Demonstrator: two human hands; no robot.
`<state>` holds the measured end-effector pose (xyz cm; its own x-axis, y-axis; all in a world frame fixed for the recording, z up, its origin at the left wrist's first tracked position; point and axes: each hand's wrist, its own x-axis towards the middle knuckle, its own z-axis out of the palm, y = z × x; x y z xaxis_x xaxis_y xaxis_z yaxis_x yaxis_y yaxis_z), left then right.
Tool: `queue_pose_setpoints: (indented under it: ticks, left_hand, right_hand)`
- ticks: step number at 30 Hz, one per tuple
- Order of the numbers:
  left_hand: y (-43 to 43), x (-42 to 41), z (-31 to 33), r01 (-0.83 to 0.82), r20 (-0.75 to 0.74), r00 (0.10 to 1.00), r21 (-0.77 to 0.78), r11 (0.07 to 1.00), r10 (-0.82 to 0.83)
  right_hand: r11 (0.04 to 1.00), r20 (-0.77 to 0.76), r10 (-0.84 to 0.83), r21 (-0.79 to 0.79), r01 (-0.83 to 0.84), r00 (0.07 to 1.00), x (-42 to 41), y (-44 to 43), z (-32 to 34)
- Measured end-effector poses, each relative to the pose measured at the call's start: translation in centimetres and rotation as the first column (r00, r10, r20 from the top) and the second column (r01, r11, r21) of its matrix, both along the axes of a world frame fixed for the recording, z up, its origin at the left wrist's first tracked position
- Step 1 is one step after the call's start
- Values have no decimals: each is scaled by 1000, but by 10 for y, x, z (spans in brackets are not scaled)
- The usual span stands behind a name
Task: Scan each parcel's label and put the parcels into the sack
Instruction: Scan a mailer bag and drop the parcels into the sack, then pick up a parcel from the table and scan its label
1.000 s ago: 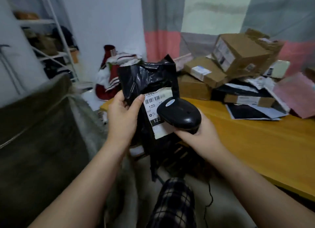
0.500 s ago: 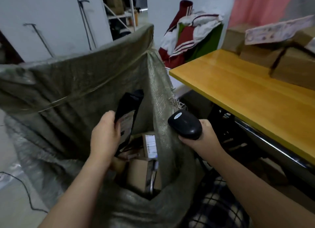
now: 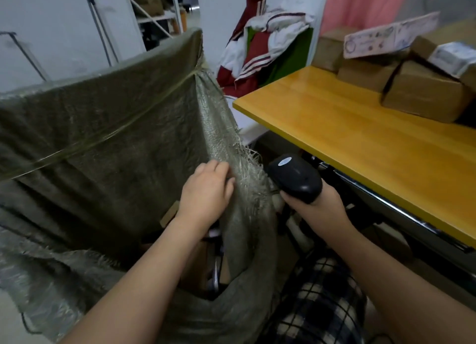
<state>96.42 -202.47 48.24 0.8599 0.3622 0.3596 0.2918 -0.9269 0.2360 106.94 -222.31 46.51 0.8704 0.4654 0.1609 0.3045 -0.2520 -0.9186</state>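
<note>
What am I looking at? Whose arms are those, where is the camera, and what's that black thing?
There is no machine here: those are a person's two bare arms. The camera sits on the person's head and looks forward and down, so you see nearly what they see. The left hand is at the frayed edge of a big green sack. I cannot tell whether it grips the cloth. A bit of cardboard shows inside the sack. The right hand holds the black thing, a scanner, which reads the labels on parcels. On the yellow table brown boxes sit in a pile at the far end.
</note>
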Motion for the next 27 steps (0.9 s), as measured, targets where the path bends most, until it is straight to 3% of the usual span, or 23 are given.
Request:
queue_pose_setpoints:
  ticks: [6, 16, 21, 27]
  left_hand:
    - [-66, 56, 47, 256, 110, 960, 10, 967, -256]
    - [-219, 150, 81, 577, 48, 816, -49, 815, -575]
    - [-281, 200, 96, 655, 36, 755, -5, 755, -655]
    - [-320, 289, 146, 648, 110, 755, 24, 761, -646]
  right_hand:
    - [973, 47, -213, 105, 207, 976, 14, -73, 56]
    - [795, 18, -596, 157, 586, 803, 29, -240, 110]
    - [706, 5, -695, 192, 681, 719, 41, -294, 129]
    - [669, -53, -703, 289, 685, 709, 103, -312, 175]
